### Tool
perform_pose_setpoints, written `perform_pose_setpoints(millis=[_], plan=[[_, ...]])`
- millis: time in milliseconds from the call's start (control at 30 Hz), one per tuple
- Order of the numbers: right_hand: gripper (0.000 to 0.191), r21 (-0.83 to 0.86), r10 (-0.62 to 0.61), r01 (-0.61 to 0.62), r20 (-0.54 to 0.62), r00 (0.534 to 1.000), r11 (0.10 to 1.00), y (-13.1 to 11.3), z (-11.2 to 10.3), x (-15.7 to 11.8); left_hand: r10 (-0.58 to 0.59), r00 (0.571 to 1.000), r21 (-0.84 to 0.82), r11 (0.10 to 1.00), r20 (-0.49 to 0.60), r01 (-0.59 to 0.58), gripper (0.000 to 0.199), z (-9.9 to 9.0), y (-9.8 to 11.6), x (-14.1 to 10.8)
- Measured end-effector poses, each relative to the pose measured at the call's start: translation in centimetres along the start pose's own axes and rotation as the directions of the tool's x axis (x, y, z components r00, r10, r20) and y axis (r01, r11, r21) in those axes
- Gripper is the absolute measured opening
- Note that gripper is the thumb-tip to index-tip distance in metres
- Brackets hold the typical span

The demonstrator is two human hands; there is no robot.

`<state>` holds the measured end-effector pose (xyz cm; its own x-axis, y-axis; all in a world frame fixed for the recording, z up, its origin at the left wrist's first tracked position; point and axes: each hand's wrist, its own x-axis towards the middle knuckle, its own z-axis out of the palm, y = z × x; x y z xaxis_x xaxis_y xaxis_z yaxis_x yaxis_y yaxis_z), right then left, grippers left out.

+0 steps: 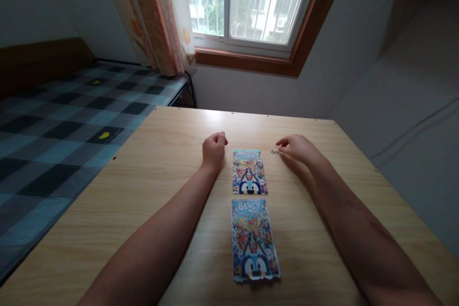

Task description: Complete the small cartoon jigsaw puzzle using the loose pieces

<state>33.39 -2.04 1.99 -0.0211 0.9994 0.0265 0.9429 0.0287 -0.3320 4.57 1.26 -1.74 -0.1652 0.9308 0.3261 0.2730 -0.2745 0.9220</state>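
Note:
My left hand rests on the table as a closed fist, to the left of a colourful "Bluey" picture card. Whatever its fingers may hold is hidden. On the card's other side, my right hand reaches in from the right with thumb and forefinger slightly apart. Its fingertips are beside a few tiny multicoloured pieces, too small to make out. Nearer to me lies a sheet with the same Bluey picture, its bottom edge torn and ragged. A narrow strip of table separates the two pictures.
Both arms lie over a light wooden table. At the left is a bed with a checked cover. Beyond the table are a patterned curtain, a barred window with a wooden frame, and white walls.

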Motion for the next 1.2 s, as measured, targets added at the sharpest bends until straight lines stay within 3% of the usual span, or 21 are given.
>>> perform_pose_setpoints(millis=[167, 533, 600, 700, 867, 1000, 1200], plan=[[0.021, 0.004, -0.006, 0.005, 0.067, 0.998, 1.000, 0.4, 0.7, 0.1, -0.001, 1.000, -0.014, 1.000, -0.007, 0.001, 0.041, 0.0, 0.2, 0.0], [0.015, -0.094, 0.039, -0.036, 0.030, 0.999, 0.995, -0.8, 0.4, -0.4, 0.005, 1.000, -0.039, 0.999, -0.006, -0.006, 0.041, 0.3, 0.3, -0.1], [0.013, -0.039, 0.033, -0.031, 0.054, 0.998, 0.999, -0.5, 0.4, -0.3, 0.004, 1.000, -0.044, 0.999, -0.005, -0.004, 0.041, 0.3, 0.3, -0.1], [0.009, 0.182, 0.032, -0.056, 0.131, 0.991, 0.982, -0.3, 0.1, -0.1, -0.003, 1.000, -0.032, 0.999, -0.005, 0.003, 0.041, 0.4, 0.2, 0.0], [0.017, 0.560, -0.024, -0.083, 0.180, 0.983, 0.825, -1.4, -0.1, -0.1, 0.018, 1.000, -0.023, 1.000, 0.003, -0.018, 0.042, 0.4, -0.1, 0.0], [0.019, 0.666, -0.151, -0.041, 0.228, 0.962, 0.745, -3.3, 0.0, -0.6, 0.029, 1.000, -0.027, 0.999, 0.004, -0.028, 0.042, 0.5, -0.2, 0.1], [0.023, 0.702, -0.318, -0.038, 0.370, 0.873, 0.711, -6.1, 0.3, -1.6, 0.021, 1.000, -0.040, 0.999, 0.001, -0.021, 0.042, 0.4, -0.1, 0.1]])
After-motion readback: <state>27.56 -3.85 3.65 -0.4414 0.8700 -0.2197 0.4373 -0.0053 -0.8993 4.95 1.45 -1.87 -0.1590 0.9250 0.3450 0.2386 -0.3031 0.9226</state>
